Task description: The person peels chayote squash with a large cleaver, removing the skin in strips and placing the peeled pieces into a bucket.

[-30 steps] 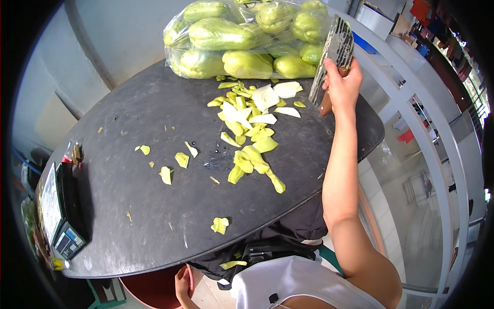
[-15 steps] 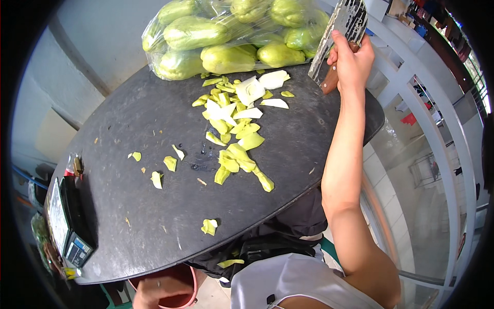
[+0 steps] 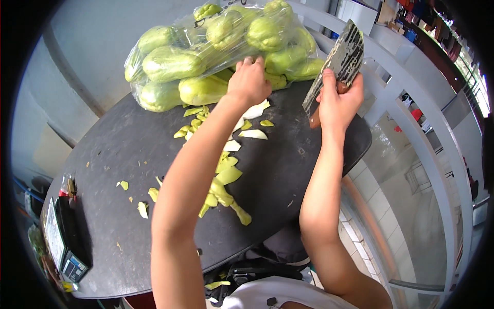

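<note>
L hand point(image 3: 250, 82) is at the front of the clear plastic bag point(image 3: 193, 34), fingers curled; can't tell if its grip has hold of a gourd, has just the film, or only touches. Bag sits at the far side of the dark table point(image 3: 118, 159), packed w/ pale green gourds point(image 3: 174, 64), some stacked on others.

R hand point(image 3: 339, 105) has its grip clenched round the brown handle of a cleaver point(image 3: 343, 54), thumb up against the blade. Cleaver is held up just R of the bag; broad blade, dark w/ lighter patches, tilts up & to the R.

Peel pcs point(image 3: 229, 175), yellow-green & whitish, lie in a loose strip from the bag's front edge twd the person; L forearm covers part of it. A few more, incl. a small pc point(image 3: 143, 209), are scattered L of that arm.

Black scale point(image 3: 77, 226) w/ display is at the table's L end. Another peel strip point(image 3: 217, 285) is nr the person's waist, below the table edge. Grey railing point(image 3: 429, 121) runs along the R side.
</note>
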Demonstrator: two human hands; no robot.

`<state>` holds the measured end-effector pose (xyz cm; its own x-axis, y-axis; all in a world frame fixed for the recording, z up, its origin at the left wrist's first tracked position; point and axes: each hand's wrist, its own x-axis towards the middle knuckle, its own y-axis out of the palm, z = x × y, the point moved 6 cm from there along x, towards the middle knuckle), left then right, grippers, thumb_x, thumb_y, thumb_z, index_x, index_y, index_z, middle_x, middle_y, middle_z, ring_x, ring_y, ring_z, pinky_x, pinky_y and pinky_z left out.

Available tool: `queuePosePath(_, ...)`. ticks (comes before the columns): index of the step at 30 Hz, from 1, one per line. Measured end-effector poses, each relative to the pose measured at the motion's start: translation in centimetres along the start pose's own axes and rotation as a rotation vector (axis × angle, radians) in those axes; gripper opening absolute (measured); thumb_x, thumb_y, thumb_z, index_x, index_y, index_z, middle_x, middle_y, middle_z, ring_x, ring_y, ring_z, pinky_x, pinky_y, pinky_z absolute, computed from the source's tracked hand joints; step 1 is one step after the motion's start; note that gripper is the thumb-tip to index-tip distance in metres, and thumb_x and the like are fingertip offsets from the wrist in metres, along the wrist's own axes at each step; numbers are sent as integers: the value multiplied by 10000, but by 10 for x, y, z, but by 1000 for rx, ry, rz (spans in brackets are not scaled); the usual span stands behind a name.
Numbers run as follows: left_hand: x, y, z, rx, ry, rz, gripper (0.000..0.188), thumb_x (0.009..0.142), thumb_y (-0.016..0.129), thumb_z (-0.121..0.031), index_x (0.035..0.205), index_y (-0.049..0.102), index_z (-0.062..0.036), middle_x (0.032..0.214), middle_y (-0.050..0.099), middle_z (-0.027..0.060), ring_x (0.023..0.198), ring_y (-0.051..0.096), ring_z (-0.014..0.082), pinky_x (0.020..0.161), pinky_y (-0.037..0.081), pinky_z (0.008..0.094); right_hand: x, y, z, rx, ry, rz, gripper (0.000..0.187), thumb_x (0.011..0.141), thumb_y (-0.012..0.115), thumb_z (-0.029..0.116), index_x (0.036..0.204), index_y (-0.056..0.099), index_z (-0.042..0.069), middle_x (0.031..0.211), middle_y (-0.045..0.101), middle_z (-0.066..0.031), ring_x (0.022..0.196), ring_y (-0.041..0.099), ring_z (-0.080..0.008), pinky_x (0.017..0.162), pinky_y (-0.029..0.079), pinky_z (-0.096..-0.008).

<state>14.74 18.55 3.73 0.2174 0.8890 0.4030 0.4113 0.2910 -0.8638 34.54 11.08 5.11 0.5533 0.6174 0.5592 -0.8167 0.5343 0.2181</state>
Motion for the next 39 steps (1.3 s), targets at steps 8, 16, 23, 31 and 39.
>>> queuePosePath(8, 40, 47, -29, 98, -255, 28, 811, 780, 700, -227, 1409, 358, 154, 1386, 508, 286, 1363, 404, 465, 1142, 329, 498, 6, -15, -5, -8, 15, -39, 229, 850, 729, 66, 1001, 577, -15, 826, 656, -35, 690, 575, -90, 686, 483, -271)
queuePosePath(16, 56, 49, 2, -232, -141, -188, 889, 622, 886, -503, 1265, 586, 34, 1291, 625, 223, 1269, 540, 367, 1110, 380, 440, 2, -7, 0, 102, 42, -3, 219, 862, 719, 47, 1011, 573, -19, 842, 652, -36, 690, 558, -70, 665, 481, -259)
queuePosePath(23, 62, 49, 2, -347, -385, -64, 873, 574, 900, -556, 1218, 654, -21, 1213, 687, 157, 1191, 617, 301, 1070, 411, 407, -1, -2, 1, 66, -77, 58, 176, 910, 665, 11, 1011, 522, -4, 753, 614, -45, 476, 514, -68, 430, 443, -244)
queuePosePath(31, 64, 42, 4, -240, -505, 81, 884, 543, 912, -559, 1198, 673, -16, 1187, 704, 148, 1146, 652, 266, 1013, 466, 403, -6, 4, -5, 85, 42, 76, 194, 867, 715, 60, 991, 584, -10, 833, 656, -33, 677, 559, -78, 659, 477, -258)
queuePosePath(39, 49, 21, -10, -156, -417, 65, 854, 517, 919, -534, 1147, 694, -2, 1151, 710, 160, 1084, 683, 282, 932, 536, 392, -1, 2, -8, 66, 54, 85, 204, 871, 714, 53, 1007, 580, -18, 831, 665, -38, 671, 567, -77, 659, 483, -266)
